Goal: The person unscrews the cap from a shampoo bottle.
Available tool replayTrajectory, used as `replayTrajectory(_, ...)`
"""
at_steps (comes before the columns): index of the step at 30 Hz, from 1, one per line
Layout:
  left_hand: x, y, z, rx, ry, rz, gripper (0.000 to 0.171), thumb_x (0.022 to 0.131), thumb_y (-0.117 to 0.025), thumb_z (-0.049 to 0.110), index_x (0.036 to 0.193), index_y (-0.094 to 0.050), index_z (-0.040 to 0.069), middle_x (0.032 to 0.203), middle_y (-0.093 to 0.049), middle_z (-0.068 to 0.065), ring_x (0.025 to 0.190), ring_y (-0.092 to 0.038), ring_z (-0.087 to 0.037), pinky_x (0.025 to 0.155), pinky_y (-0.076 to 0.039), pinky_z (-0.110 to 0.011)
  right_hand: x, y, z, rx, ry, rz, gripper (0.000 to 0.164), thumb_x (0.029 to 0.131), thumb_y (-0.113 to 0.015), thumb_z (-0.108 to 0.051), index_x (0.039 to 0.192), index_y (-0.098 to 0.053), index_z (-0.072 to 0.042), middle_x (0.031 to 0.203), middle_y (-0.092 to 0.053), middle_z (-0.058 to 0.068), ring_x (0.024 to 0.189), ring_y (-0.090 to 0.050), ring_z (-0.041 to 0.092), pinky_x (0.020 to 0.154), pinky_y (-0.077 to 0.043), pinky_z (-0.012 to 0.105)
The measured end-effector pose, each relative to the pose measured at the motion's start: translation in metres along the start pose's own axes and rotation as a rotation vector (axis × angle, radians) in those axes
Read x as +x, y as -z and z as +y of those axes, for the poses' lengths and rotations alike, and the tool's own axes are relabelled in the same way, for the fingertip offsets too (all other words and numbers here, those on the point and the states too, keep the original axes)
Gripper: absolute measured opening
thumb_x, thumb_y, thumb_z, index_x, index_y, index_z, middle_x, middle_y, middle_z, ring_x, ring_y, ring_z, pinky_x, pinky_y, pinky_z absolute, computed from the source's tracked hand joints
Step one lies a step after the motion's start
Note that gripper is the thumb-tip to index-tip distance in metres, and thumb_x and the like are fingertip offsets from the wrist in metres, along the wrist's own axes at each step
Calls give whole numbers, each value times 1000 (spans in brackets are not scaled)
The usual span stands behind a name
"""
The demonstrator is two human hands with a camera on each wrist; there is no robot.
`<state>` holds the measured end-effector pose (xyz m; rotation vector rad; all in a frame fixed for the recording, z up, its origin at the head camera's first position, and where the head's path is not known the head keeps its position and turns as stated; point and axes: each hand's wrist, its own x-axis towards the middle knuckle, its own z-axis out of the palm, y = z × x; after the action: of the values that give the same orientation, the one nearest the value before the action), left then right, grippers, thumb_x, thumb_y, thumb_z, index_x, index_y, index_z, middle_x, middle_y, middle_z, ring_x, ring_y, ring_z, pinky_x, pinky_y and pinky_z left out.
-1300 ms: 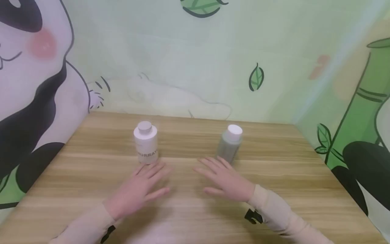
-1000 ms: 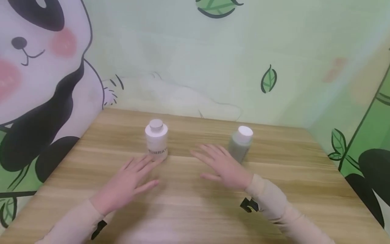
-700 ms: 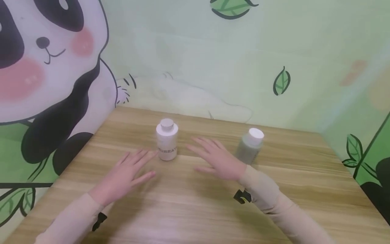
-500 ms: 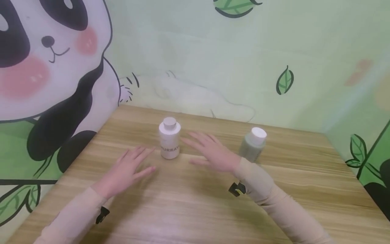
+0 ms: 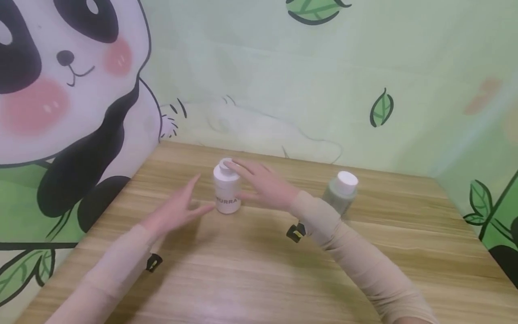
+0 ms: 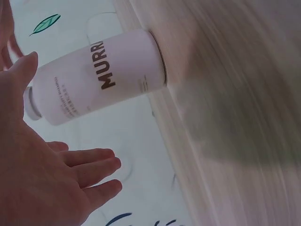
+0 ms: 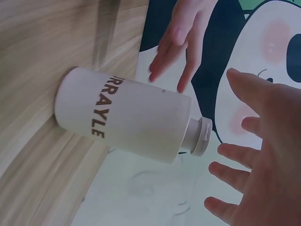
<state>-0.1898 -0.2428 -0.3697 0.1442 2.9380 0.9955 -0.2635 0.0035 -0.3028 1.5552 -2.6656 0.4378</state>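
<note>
A white shampoo bottle with a white cap and dark lettering stands upright on the table. My right hand is held up at its right side, near the cap; the right wrist view shows the fingers spread and apart from the cap. On the bottle's other side is my left hand, thumb and fingers spread towards it. The left wrist view has the bottle beyond the thumb, with a gap to the fingers. Neither hand holds anything. A grey-green bottle with a white cap stands farther right, partly behind my right sleeve.
The wooden table reaches back to a wall painted with a panda and leaves. Black wrist devices sit below both cuffs, the left device and the right device.
The view has swung left, so both bottles appear farther right. My right hand has moved from in front of the grey-green bottle to the white one's cap. My left hand has turned towards the white bottle.
</note>
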Motion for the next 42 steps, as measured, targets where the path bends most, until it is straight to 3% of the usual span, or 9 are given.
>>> replayTrajectory(5,15,-6,1,-145,45,-47,108,86,-58,63,155,11,17,161,-6,-23,144,-23,-47,109,-22,-68,17,0,-3,-59,-5,15,74,94,-60,-39,154,-23,-17,160,-28,4,146,-29,24,120,-20,49)
replayTrajectory(9,30,-14,1,-298,63,-62,108,84,-61,62,155,9,20,162,-7,-21,147,-16,-44,110,-19,-69,30,1,-1,-103,-30,8,70,96,-56,-41,153,-25,-15,158,-32,5,146,-31,23,121,-18,49)
replayTrajectory(14,50,-24,3,-431,-32,-46,108,84,-71,46,155,5,18,162,-10,-19,146,-20,-42,112,-24,-65,45,2,1,-107,-62,-27,68,97,-53,-41,153,-25,-15,156,-35,7,143,-36,26,118,-24,50)
replayTrajectory(17,60,-28,8,-465,-93,-10,108,82,-76,34,154,2,15,159,-18,-20,143,-28,-41,113,-26,-62,51,2,0,-92,-66,-50,68,97,-54,-39,153,-25,-14,156,-34,9,141,-39,27,117,-29,49)
replayTrajectory(21,67,-30,12,-502,-92,38,104,80,-79,27,152,-6,13,150,-34,-19,136,-40,-38,113,-29,-58,57,1,2,-51,-57,-67,63,98,-53,-33,151,-28,-10,155,-36,12,139,-41,28,115,-33,43)
replayTrajectory(27,73,-37,12,-595,-127,27,88,78,-79,15,146,-24,12,137,-50,-17,126,-49,-35,111,-33,-54,62,1,5,26,-42,-73,48,99,-53,-20,142,-42,-4,143,-48,16,130,-49,29,110,-41,37)
replayTrajectory(33,72,-41,8,-652,-114,24,83,79,-78,12,146,-29,18,140,-49,-14,129,-47,-34,114,-28,-54,66,-1,6,4,-14,-50,42,98,-54,-14,137,-47,-2,134,-56,15,123,-55,28,103,-47,34)
replayTrajectory(42,67,-41,11,-576,-68,60,78,78,-79,17,143,-37,16,138,-52,-14,129,-49,-34,112,-32,-55,60,-4,-1,23,-59,-12,41,95,-56,-8,135,-50,-3,132,-59,15,120,-58,28,99,-50,34)
